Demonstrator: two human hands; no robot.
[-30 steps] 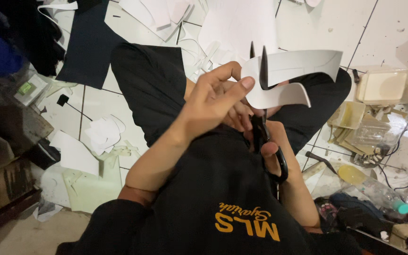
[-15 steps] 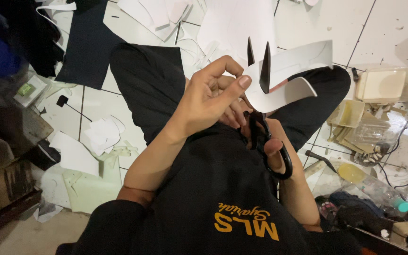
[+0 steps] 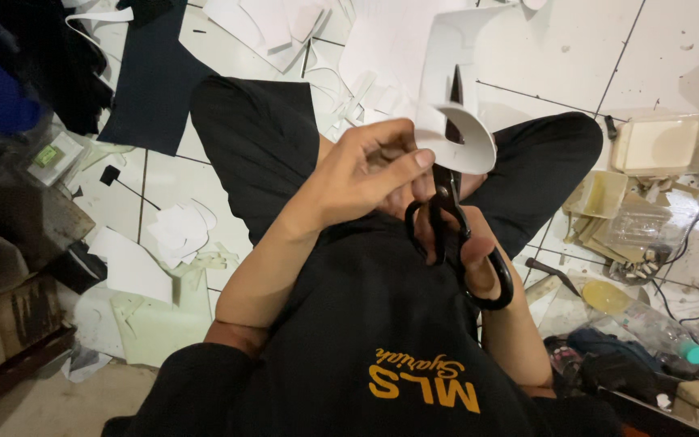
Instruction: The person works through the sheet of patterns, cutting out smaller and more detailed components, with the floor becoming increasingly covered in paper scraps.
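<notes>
Nearest the camera, the right hand (image 3: 467,251) sits low against the black shirt, its fingers threaded through the black loops of the scissors (image 3: 455,235) and closed around them. The scissors' long axis runs almost straight away from the body, from the loops near the lap up to the blade tips. The blades stand slightly apart, and their upper part disappears behind and through the curl of paper, so exactly how wide they gape there cannot be told.

Just beyond and to the left of the handles, the left hand (image 3: 366,174) is raised over the crossed legs. Its thumb and fingertips are pinched together on the near edge of the white paper sheet (image 3: 455,89), right beside the scissors' pivot. This hand is the nearer of the two to the paper; the right hand reaches it only through the blades.

The paper rises up and away from the pinching fingers, its long side following roughly the same line as the blades. A cut strip curls round on the right side of them.

Farther out, the white tiled floor (image 3: 560,48) carries paper scraps (image 3: 180,231), a dark sheet (image 3: 151,89) and plastic boxes (image 3: 657,146).
</notes>
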